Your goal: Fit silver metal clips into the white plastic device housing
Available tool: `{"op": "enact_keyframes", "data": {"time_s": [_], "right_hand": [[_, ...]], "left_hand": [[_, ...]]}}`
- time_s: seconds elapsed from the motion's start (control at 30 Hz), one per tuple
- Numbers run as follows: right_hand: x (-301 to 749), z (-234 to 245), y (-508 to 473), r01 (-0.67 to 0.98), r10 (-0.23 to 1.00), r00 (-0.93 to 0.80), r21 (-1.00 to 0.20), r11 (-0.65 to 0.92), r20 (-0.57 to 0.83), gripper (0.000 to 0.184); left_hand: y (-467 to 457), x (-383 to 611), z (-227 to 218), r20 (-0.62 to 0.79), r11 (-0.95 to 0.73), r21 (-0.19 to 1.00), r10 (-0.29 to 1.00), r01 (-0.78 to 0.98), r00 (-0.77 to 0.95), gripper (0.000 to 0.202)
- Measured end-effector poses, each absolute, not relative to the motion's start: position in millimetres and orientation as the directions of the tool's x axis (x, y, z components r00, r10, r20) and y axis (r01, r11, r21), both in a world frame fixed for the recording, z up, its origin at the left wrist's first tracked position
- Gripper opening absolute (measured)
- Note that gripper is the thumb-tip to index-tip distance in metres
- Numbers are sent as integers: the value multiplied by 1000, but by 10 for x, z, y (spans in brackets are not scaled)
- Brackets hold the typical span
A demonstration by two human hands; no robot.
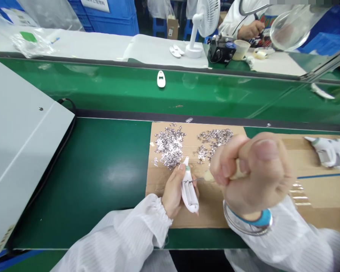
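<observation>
My left hand (172, 190) is closed around a white ear thermometer casing (190, 197) with a pointed tip and a green ring near it. The casing's open hollow side faces up, and small metal parts show inside. Close to the camera, my right hand (255, 172) is a fist around the pale handle of a thin-shafted hand tool (207, 176). Its metal shaft reaches left to the casing; the exact contact is too small to make out. Beyond my hands, small shiny metal pieces (170, 147) lie heaped on cardboard (206, 217), with a second heap (215, 136) partly behind my right hand.
Several white casings (333, 151) lie on cardboard at the right. A grey box-shaped unit (22, 143) with a black cable stands left. Behind the green belt (107, 88), carrying a white part (161, 79), are a fan (195, 49) and another person's hand (251, 30).
</observation>
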State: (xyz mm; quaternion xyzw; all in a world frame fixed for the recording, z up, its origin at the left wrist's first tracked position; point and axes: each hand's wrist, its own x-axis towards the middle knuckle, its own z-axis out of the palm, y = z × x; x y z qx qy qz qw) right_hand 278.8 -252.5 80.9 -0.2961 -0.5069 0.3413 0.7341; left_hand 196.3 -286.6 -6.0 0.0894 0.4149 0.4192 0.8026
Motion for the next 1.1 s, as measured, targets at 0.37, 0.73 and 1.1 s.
{"op": "enact_keyframes", "data": {"time_s": [0.37, 0.73, 1.1], "right_hand": [[3353, 1007, -2488, -113, 932, 204, -938, 327, 300, 31], [3635, 164, -2842, 430, 813, -275, -822, -374, -513, 26], [5804, 180, -2300, 842, 847, 530, -150, -518, 47, 19]], "left_hand": [[-2829, 1961, -136, -470, 567, 579, 819, -586, 329, 33], [-2889, 1921, -183, -370, 504, 777, 851, -379, 373, 56], [-2799, 1883, -328, -485, 592, 788, 766, -168, 423, 43]]}}
